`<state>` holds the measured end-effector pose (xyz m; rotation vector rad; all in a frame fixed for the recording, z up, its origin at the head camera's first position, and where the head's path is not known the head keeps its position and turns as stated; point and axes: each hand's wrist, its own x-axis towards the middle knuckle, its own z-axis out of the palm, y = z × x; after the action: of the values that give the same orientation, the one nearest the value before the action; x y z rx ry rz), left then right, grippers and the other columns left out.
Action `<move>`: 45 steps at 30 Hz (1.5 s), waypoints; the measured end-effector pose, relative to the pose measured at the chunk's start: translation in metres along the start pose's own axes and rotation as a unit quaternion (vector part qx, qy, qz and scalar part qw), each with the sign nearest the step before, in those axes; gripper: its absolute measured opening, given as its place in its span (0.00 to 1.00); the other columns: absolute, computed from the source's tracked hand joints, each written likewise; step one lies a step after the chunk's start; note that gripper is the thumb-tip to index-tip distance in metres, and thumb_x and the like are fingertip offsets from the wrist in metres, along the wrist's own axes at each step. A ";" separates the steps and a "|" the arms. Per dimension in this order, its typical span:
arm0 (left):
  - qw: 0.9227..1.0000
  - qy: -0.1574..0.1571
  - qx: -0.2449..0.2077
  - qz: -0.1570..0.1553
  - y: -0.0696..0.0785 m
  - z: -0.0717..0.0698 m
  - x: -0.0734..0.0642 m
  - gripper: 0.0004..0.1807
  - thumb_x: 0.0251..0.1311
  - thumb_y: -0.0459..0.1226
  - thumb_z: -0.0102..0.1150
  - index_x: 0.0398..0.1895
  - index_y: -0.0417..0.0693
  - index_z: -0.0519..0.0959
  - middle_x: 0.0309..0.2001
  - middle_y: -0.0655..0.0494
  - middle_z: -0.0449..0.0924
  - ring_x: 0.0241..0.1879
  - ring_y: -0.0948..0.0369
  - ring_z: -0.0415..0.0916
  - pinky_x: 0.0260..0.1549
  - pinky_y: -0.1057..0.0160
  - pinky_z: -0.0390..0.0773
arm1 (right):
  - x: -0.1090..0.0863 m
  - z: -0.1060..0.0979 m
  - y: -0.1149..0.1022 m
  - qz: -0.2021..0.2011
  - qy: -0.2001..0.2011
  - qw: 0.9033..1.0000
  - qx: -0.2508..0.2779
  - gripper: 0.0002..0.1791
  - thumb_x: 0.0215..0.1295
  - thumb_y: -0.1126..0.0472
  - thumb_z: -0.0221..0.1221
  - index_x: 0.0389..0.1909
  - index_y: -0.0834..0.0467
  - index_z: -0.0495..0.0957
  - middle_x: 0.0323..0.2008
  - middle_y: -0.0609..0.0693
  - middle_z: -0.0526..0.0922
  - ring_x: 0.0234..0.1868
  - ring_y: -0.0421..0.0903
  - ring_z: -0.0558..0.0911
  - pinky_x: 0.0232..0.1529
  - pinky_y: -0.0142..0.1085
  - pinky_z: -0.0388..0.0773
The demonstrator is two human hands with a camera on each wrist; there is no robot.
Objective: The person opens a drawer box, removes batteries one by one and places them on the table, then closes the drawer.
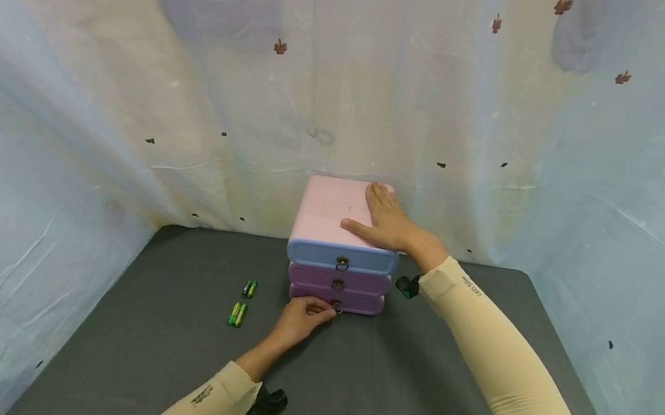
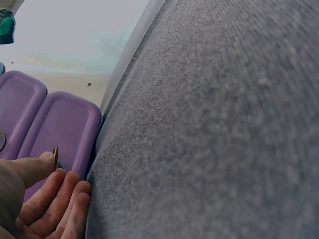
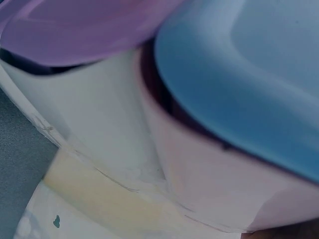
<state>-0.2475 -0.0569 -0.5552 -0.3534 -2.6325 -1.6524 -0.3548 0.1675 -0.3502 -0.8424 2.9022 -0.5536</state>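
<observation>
A small chest of drawers (image 1: 335, 211) stands on the table, with a pink top, a blue top drawer (image 1: 314, 253) and two purple drawers below. Each drawer front has a ring pull. My left hand (image 1: 300, 321) pinches the ring pull (image 2: 56, 158) of the bottom purple drawer (image 2: 65, 129) between thumb and fingers. That drawer looks about level with the one above it. Flat on the pink top, toward its right side, rests my right hand (image 1: 390, 222) with fingers spread. In the right wrist view the blue drawer (image 3: 239, 99) fills the upper right.
Several green batteries lie left of the chest: one pair (image 1: 249, 288) farther back, another pair (image 1: 237, 314) nearer. A dark grey cloth (image 1: 174, 355) covers the table. Pale patterned curtain (image 1: 229, 82) hangs close behind the chest and along both sides.
</observation>
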 end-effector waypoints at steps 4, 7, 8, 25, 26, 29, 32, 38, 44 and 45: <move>1.000 0.004 0.000 -0.008 0.000 0.003 0.001 0.13 0.72 0.44 0.71 0.46 0.41 0.90 0.40 0.51 0.91 0.38 0.58 0.88 0.39 0.60 0.85 | -0.001 -0.001 0.000 -0.001 0.001 1.000 0.006 0.62 0.76 0.27 0.50 0.86 0.66 0.34 0.87 0.62 0.32 0.87 0.54 0.32 0.84 0.50 0.30; 1.000 0.011 0.005 -0.013 -0.001 0.005 0.001 0.13 0.72 0.43 0.71 0.45 0.41 0.90 0.40 0.51 0.91 0.38 0.59 0.88 0.38 0.60 0.85 | -0.001 0.000 0.000 -0.001 0.000 1.000 0.004 0.61 0.76 0.27 0.50 0.86 0.66 0.33 0.87 0.62 0.32 0.87 0.55 0.32 0.84 0.51 0.30; 1.000 0.013 0.006 -0.014 -0.002 0.006 0.001 0.13 0.72 0.43 0.71 0.45 0.42 0.90 0.40 0.51 0.91 0.38 0.59 0.88 0.38 0.60 0.85 | -0.001 0.001 0.000 0.000 -0.002 1.000 0.003 0.61 0.76 0.27 0.50 0.86 0.66 0.33 0.87 0.62 0.32 0.87 0.54 0.32 0.84 0.51 0.30; 1.000 0.028 0.002 0.004 -0.008 0.012 0.005 0.10 0.71 0.42 0.71 0.42 0.43 0.92 0.36 0.53 0.92 0.34 0.61 0.88 0.34 0.63 0.84 | -0.001 0.002 -0.001 0.001 0.007 1.000 -0.005 0.61 0.77 0.29 0.51 0.86 0.66 0.33 0.87 0.62 0.32 0.87 0.54 0.32 0.84 0.50 0.29; 1.000 0.027 0.001 0.005 -0.008 0.012 0.005 0.10 0.71 0.41 0.72 0.42 0.43 0.92 0.36 0.53 0.92 0.34 0.61 0.88 0.33 0.63 0.84 | -0.001 0.001 -0.002 0.000 0.007 1.000 -0.004 0.61 0.77 0.29 0.51 0.86 0.67 0.34 0.87 0.62 0.32 0.87 0.54 0.33 0.84 0.49 0.29; 1.000 0.029 0.005 0.004 -0.007 0.011 0.005 0.10 0.70 0.41 0.73 0.42 0.43 0.93 0.36 0.53 0.92 0.33 0.61 0.89 0.32 0.63 0.84 | -0.001 0.000 -0.003 -0.001 0.007 1.000 -0.003 0.61 0.77 0.29 0.51 0.86 0.67 0.34 0.87 0.63 0.32 0.87 0.55 0.33 0.84 0.49 0.29; 0.999 0.031 0.020 0.001 -0.007 0.010 0.006 0.09 0.69 0.42 0.73 0.40 0.45 0.93 0.34 0.54 0.92 0.32 0.62 0.88 0.31 0.64 0.83 | -0.002 -0.001 -0.004 0.001 0.004 1.000 -0.003 0.60 0.77 0.29 0.50 0.86 0.67 0.34 0.87 0.63 0.32 0.87 0.55 0.33 0.84 0.49 0.29; 0.999 0.034 0.041 0.002 -0.004 0.009 0.006 0.08 0.69 0.41 0.73 0.38 0.45 0.93 0.34 0.55 0.92 0.33 0.62 0.88 0.31 0.64 0.83 | -0.001 -0.001 -0.002 0.002 0.003 1.000 -0.003 0.61 0.77 0.27 0.49 0.86 0.66 0.33 0.87 0.62 0.31 0.87 0.55 0.32 0.84 0.50 0.29; 0.998 0.038 0.053 0.000 0.000 0.009 0.006 0.08 0.68 0.41 0.74 0.37 0.45 0.93 0.31 0.57 0.91 0.30 0.65 0.86 0.28 0.65 0.81 | 0.000 0.000 -0.001 0.004 0.001 1.000 -0.004 0.61 0.77 0.27 0.49 0.86 0.66 0.33 0.87 0.61 0.31 0.87 0.54 0.32 0.84 0.50 0.30; 0.998 0.038 0.055 -0.002 0.000 0.009 0.006 0.08 0.68 0.41 0.74 0.37 0.45 0.93 0.30 0.57 0.91 0.29 0.66 0.85 0.28 0.66 0.80 | 0.000 0.000 -0.001 0.004 0.000 1.000 -0.004 0.61 0.77 0.27 0.50 0.86 0.66 0.33 0.87 0.61 0.31 0.87 0.54 0.32 0.84 0.50 0.30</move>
<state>-0.2527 -0.0482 -0.5583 -0.2770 -2.6558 -1.4832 -0.3544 0.1669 -0.3502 -0.8311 2.9095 -0.5414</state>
